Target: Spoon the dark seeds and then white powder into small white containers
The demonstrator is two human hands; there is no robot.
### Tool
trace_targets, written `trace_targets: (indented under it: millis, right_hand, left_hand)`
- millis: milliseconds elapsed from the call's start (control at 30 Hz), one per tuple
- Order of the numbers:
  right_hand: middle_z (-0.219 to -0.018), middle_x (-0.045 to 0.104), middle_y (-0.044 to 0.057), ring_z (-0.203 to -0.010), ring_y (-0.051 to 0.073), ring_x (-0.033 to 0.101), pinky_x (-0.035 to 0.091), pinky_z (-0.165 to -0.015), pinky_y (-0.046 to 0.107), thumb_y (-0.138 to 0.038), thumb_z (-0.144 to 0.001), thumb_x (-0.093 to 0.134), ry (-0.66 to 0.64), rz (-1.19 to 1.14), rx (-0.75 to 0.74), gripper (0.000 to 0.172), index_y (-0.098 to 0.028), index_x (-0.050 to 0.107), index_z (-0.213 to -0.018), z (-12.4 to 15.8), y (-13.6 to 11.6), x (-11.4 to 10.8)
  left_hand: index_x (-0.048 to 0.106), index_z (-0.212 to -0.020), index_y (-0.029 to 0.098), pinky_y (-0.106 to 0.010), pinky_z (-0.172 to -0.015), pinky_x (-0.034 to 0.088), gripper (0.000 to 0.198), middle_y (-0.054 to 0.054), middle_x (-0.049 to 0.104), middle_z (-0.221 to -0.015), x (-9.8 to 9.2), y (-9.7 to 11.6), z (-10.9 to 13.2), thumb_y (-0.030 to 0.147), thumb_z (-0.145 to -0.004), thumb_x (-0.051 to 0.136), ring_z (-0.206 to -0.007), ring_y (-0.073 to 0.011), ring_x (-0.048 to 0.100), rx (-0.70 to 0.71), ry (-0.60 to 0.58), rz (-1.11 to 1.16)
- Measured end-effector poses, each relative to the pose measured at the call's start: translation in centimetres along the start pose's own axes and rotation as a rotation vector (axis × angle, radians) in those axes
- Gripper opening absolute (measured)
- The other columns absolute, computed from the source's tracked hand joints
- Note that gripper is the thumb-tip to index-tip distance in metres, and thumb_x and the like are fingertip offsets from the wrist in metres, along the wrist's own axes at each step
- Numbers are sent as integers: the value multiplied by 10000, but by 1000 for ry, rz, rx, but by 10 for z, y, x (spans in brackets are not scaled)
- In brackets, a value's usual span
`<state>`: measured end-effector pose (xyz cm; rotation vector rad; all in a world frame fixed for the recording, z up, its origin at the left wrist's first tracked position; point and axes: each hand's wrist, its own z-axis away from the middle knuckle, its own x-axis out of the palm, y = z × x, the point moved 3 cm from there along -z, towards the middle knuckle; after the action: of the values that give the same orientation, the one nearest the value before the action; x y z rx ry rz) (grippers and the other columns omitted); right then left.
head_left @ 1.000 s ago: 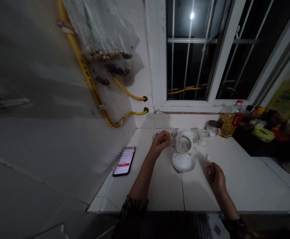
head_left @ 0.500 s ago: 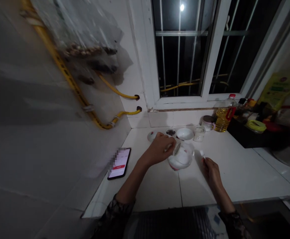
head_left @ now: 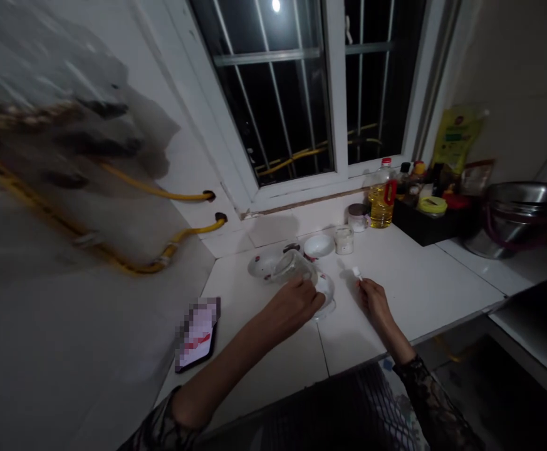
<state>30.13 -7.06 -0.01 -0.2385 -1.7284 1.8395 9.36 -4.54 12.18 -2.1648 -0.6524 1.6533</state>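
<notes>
The tipping looks partway along: the glass jar [head_left: 291, 265] is leaning in the air near the white bowl [head_left: 331, 305], not yet standing on the counter [head_left: 296, 357], and I can't tell whether anything is remaining inside. The left hand [head_left: 297, 302] is gripping it with curled fingers; the right hand [head_left: 375, 299] is pinching a small white spoon [head_left: 356, 272], fingers nearly together.

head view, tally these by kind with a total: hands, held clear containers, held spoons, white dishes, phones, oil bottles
Hands: 2, left hand and right hand
Held clear container: 1
Held white spoon: 1
White dishes: 3, left dish, back dish, front dish
Phone: 1
Oil bottle: 1
Total: 9
</notes>
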Motion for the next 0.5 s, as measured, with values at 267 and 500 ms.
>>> trace_targets:
  millis: [267,500]
  right_hand:
    - [-450,336,-100,-410,69,204,109,-400,233,-471,-639,619,-16,-25,-11,270,-205,585,-668,-1,1,-2]
    - [-457,300,-112,-408,62,177,99,-395,227,-497,-648,625,-44,-15,15,301,-203,573,-685,1,1,-1]
  left_hand:
    - [554,-832,179,-349,-678,333,208,-40,608,-698,7,3,-4,37,-948,456,-664,-209,514,46,-10,-2]
    - [555,-808,185,-351,-704,307,172,-31,623,-705,-1,-28,2,60,-894,472,-687,-202,536,-326,66,257]
